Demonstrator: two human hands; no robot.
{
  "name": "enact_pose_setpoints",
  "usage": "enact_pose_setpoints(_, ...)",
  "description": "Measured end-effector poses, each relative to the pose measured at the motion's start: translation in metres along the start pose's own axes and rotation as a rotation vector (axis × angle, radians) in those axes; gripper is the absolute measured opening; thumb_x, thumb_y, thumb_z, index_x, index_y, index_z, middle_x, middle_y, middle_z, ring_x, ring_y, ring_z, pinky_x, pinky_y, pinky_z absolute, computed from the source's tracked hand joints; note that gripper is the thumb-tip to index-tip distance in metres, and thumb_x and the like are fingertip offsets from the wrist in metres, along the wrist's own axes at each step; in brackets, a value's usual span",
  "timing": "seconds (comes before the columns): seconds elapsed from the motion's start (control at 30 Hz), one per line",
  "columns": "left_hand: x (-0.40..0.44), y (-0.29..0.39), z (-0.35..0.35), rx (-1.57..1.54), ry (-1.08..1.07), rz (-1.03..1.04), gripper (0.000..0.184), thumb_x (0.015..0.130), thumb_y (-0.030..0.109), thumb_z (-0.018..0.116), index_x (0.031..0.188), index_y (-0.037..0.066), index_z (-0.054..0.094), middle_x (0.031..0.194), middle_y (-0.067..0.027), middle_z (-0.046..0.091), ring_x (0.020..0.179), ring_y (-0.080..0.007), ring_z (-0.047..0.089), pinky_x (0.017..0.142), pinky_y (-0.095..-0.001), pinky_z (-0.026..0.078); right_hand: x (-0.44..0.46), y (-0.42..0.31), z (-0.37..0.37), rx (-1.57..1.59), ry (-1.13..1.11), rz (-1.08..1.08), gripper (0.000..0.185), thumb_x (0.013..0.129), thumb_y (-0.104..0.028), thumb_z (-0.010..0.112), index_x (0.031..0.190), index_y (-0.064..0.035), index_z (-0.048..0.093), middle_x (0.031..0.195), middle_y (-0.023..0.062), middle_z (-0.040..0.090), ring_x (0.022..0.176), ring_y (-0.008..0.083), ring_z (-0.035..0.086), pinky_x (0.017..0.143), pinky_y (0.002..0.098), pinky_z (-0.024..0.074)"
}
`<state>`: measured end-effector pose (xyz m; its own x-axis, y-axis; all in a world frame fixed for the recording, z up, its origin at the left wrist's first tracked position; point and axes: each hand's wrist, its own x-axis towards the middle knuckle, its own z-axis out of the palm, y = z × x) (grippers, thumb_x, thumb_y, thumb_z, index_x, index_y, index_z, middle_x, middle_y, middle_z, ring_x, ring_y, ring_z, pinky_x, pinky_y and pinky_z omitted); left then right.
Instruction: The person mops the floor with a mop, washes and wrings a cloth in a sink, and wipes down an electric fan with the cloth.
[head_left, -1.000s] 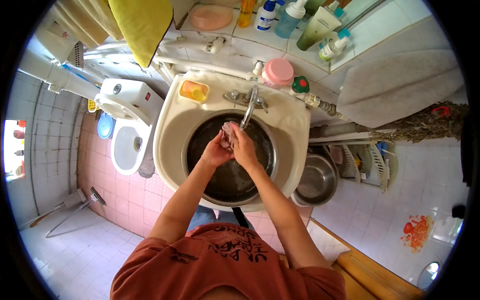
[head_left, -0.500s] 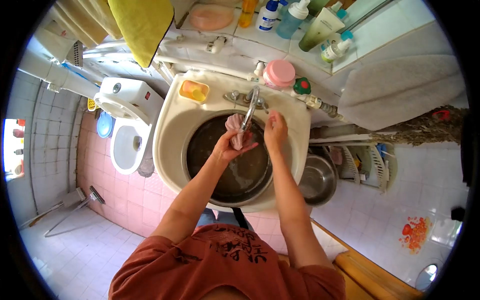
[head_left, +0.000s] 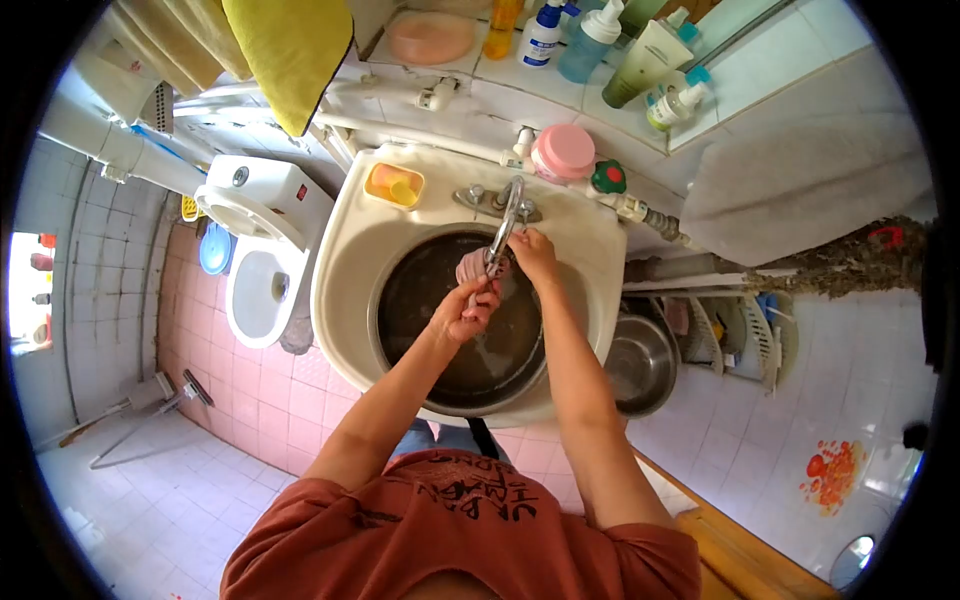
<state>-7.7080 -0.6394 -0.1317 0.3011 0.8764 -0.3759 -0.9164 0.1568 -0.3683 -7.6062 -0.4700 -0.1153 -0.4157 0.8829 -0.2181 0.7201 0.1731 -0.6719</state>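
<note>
My left hand (head_left: pixel 467 311) is closed around a crumpled pinkish cloth (head_left: pixel 470 266), held under the spout of the chrome faucet (head_left: pixel 507 222). Below it sits a large round metal basin (head_left: pixel 374 335) with dark, murky water, set inside the cream washbasin (head_left: pixel 340 265). Close by the spout on the right, my right hand (head_left: pixel 535 258) has its fingers curled together. Whatever those fingertips hold is hidden by the spout and the hand.
A yellow soap dish (head_left: pixel 394 185) and a pink jar (head_left: pixel 563 152) stand along the back. Several bottles (head_left: pixel 590 45) line the shelf above. To the left is a toilet (head_left: pixel 262 290); at the right, lower down, a metal bowl (head_left: pixel 640 365). A yellow cloth (head_left: pixel 290 60) hangs upper left.
My right hand has moved left and up toward the spout, its fingers curling in. The fingers of my left hand have closed more tightly around the cloth.
</note>
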Motion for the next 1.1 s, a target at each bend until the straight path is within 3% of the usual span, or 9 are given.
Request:
enact_pose_setpoints(0.2,-0.029,-0.056,0.018,-0.277,-0.061,-0.209,0.028,0.092,0.013,0.058,0.115,0.001,0.049,0.09,-0.0074,0.051,0.063,-0.0075,0.042,0.034,-0.0162,0.03,-0.104,-0.045,-0.014,1.67,-0.54,0.198,0.057,0.086,-0.04,0.062,0.129,-0.0038,0.051,0.095,0.0042,0.067,0.084,0.0198,0.065,0.073,0.0395,0.0549)
enact_pose_setpoints(0.37,-0.037,-0.068,0.013,-0.128,-0.026,-0.28,0.017,0.09,0.014,0.061,0.102,0.004,0.054,0.085,-0.0063,0.053,0.061,-0.0069,0.043,0.034,-0.017,0.028,-0.11,-0.025,-0.013,1.523,-0.511,0.151,0.042,0.087,-0.023,0.061,0.123,-0.0028,0.053,0.081,0.0016,0.056,0.077,0.0109,0.055,0.075,0.0302,0.052)
enact_pose_setpoints(0.63,-0.03,-0.058,0.001,1.512,0.444,0.239,0.013,0.079,0.014,0.066,0.077,0.006,0.057,0.059,-0.0101,0.057,0.052,-0.022,0.059,0.04,-0.0324,0.041,-0.115,-0.025,0.015,0.984,-0.272,-0.073,0.016,0.091,-0.012,0.051,0.099,-0.0031,0.062,0.076,0.0018,0.056,0.075,0.0104,0.055,0.065,0.0249,0.0441)
enact_pose_setpoints(0.7,-0.016,-0.053,-0.028,2.352,0.378,0.893,0.019,0.082,0.021,0.063,0.083,0.002,0.057,0.074,-0.0207,0.065,0.069,-0.037,0.066,0.055,-0.0449,0.05,-0.122,-0.025,0.038,0.367,0.225,-0.175,0.013,0.09,-0.008,0.048,0.092,-0.0057,0.061,0.077,0.0085,0.06,0.073,0.0206,0.059,0.067,0.0323,0.0467)
enact_pose_setpoints(0.83,-0.045,-0.073,0.005,2.379,0.778,0.534,0.038,0.086,0.024,0.057,0.117,0.006,0.043,0.101,-0.0229,0.065,0.089,-0.043,0.064,0.074,-0.0524,0.049,-0.143,-0.038,0.054,0.372,0.489,-0.054,0.011,0.092,-0.007,0.046,0.091,-0.0032,0.056,0.084,0.0159,0.063,0.082,0.0367,0.061,0.074,0.0453,0.0475)
enact_pose_setpoints(0.9,-0.053,-0.077,0.007,2.43,0.696,0.733,0.043,0.086,0.026,0.057,0.12,0.008,0.037,0.11,-0.0213,0.063,0.088,-0.0425,0.064,0.072,-0.0515,0.05,-0.146,-0.044,0.052,0.289,0.446,0.047,0.015,0.094,-0.015,0.048,0.092,-0.0027,0.056,0.082,0.0162,0.063,0.081,0.0381,0.061,0.074,0.0476,0.047)
enact_pose_setpoints(0.97,-0.061,-0.079,0.012,2.401,0.495,0.982,0.033,0.083,0.027,0.062,0.108,0.009,0.048,0.106,-0.0189,0.062,0.081,-0.0403,0.065,0.07,-0.0504,0.05,-0.144,-0.043,0.038,0.058,0.284,-0.024,0.028,0.092,-0.032,0.057,0.099,-0.0053,0.059,0.083,0.0131,0.067,0.082,0.034,0.065,0.075,0.0432,0.0489)
enact_pose_setpoints(1.07,-0.067,-0.064,0.017,2.157,0.188,0.888,0.026,0.084,0.03,0.064,0.097,0.009,0.054,0.094,-0.0126,0.062,0.062,-0.0278,0.062,0.053,-0.0402,0.05,-0.148,-0.055,-0.029,0.89,-0.476,0.044,0.042,0.09,-0.042,0.059,0.112,-0.0058,0.059,0.09,0.0024,0.063,0.088,0.0159,0.061,0.079,0.0313,0.0465)
enact_pose_setpoints(1.1,-0.078,-0.068,0.037,1.609,0.193,0.441,0.027,0.086,0.032,0.063,0.098,0.009,0.055,0.089,-0.009,0.059,0.056,-0.0205,0.055,0.046,-0.0329,0.044,-0.15,-0.057,-0.049,1.026,-0.612,0.053,0.046,0.09,-0.043,0.059,0.117,-0.0055,0.058,0.094,-0.0002,0.061,0.091,0.0104,0.058,0.082,0.0279,0.0448)
